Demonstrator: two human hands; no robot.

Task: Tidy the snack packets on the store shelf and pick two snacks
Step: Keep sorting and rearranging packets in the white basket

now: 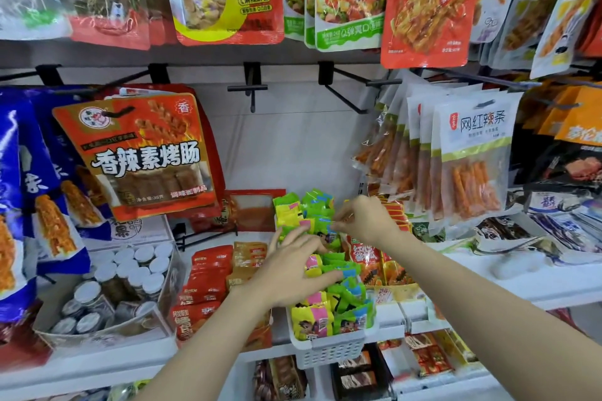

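Observation:
A white slotted basket [329, 352] on the shelf holds several small green, yellow and pink snack packets [325, 316]. My left hand [290, 267] lies over the middle of the pile with its fingers spread flat on the packets. My right hand [365, 221] is at the back of the basket, thumb and fingers pinching the edge of a green packet [325, 225]. Part of the pile is hidden under both hands.
Red packets [205, 283] and orange packets [249, 254] stand left of the basket, a clear box of small jars [114, 290] further left. Red snack boxes [384, 267] sit to the right. Hanging bags [469, 156] and bare black hooks [250, 88] crowd the wall above.

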